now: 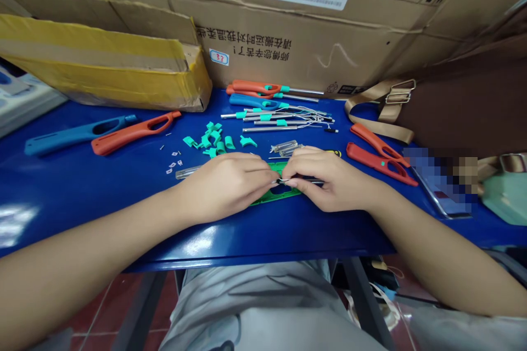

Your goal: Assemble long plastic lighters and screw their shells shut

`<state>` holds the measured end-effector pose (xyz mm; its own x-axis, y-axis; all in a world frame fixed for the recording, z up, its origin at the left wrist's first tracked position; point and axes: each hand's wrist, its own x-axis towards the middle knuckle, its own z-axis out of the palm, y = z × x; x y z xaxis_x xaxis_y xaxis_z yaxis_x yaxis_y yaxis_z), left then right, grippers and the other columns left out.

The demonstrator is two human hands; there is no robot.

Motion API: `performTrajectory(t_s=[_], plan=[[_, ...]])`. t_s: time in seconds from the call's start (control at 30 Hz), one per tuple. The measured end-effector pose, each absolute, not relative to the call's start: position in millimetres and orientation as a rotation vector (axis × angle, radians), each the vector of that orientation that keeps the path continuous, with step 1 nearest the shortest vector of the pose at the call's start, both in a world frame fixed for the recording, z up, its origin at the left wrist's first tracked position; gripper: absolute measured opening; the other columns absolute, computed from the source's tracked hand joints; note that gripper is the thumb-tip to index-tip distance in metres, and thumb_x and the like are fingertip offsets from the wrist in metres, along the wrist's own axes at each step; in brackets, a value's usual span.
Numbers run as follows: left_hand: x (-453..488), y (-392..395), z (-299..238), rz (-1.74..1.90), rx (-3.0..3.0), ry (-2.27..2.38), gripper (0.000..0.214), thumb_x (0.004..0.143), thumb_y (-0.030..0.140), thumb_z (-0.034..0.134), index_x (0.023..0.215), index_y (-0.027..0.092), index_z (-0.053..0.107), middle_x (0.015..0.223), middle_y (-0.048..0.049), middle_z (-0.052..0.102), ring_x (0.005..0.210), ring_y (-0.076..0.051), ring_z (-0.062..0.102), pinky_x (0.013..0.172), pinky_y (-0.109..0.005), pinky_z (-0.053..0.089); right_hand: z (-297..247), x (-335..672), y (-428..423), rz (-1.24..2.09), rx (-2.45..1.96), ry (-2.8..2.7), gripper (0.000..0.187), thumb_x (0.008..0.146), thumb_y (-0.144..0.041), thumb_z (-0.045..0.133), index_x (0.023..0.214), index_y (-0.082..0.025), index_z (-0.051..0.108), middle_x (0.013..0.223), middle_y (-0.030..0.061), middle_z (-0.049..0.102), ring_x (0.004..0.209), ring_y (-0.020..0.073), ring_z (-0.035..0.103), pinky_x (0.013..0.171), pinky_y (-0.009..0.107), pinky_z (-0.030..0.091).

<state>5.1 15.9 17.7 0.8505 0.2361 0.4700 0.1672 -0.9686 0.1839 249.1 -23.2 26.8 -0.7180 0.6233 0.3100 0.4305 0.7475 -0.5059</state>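
Left hand [230, 183], right hand [329, 183], rod [307, 181] crosswise left-right

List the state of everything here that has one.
left hand, pinching tip of metal tube
right hand, gripping metal tube
green shell, flat on table under the hands
orange shell, lying flat, untouched
teal parts, scattered loose
assembled lighters, piled at back

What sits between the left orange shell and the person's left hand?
Head view: small white bits and a silvery tube on the blue table, short of the left hand.
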Motion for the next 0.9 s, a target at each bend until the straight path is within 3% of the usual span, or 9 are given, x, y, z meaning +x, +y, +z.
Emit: performTrajectory(t_s=[0.13, 0.3, 0.43, 0.63, 0.9], plan=[[5, 16, 21, 0.764, 2.817, 0.351, 0.023, 0.100, 0.018, 0.054, 0.101, 0.011, 0.076, 0.092, -0.0097, 0.077, 0.084, -0.021, 0.071, 0.076, -0.032, 0.055, 27, 248, -25, 0.580, -0.829, -2.455, 0.007, 0.099, -0.020, 0.056, 0.093, -0.018, 0.059, 0.085, 0.0020, 0.062, 0.083, 0.0151, 0.055, 0.084, 0.030, 0.043], [14, 12, 23, 0.637, 1.879, 0.737, 0.020, 0.086, 0.018, 0.070, 0.104, 0.013, 0.077, 0.084, -0.0047, 0.079, 0.072, -0.015, 0.073, 0.070, -0.024, 0.060, 29, 243, -27, 0.435, -0.922, -2.404, 0.007, 0.094, -0.017, 0.059, 0.088, -0.019, 0.057, 0.081, 0.0007, 0.061, 0.081, 0.0153, 0.055, 0.082, 0.031, 0.041], [20, 16, 21, 0.541, 1.394, 0.865, 0.020, 0.083, 0.022, 0.074, 0.100, 0.012, 0.077, 0.078, -0.0047, 0.079, 0.072, -0.015, 0.075, 0.071, -0.023, 0.061, 29, 243, -26, 0.378, -0.950, -2.461, 0.006, 0.094, -0.019, 0.061, 0.089, -0.019, 0.058, 0.082, -0.0001, 0.062, 0.082, 0.0153, 0.055, 0.083, 0.032, 0.039], [20, 16, 19, 0.529, 1.192, 0.872, 0.026, 0.072, 0.015, 0.084, 0.097, 0.013, 0.078, 0.085, -0.0055, 0.081, 0.076, -0.013, 0.075, 0.072, -0.020, 0.061, 29, 242, -27, 0.366, -0.985, -2.550, 0.009, 0.096, -0.026, 0.064, 0.091, -0.020, 0.060, 0.084, -0.0002, 0.064, 0.082, 0.0155, 0.056, 0.084, 0.032, 0.037], [17, 18, 20, 0.568, 1.101, 0.902, 0.029, 0.069, 0.017, 0.089, 0.096, 0.014, 0.079, 0.083, -0.0048, 0.080, 0.075, -0.012, 0.075, 0.072, -0.018, 0.061, 28, 246, -23, 0.425, -1.094, -2.504, 0.013, 0.096, -0.032, 0.066, 0.091, -0.021, 0.062, 0.082, -0.0013, 0.061, 0.083, 0.0155, 0.056, 0.082, 0.032, 0.036]])
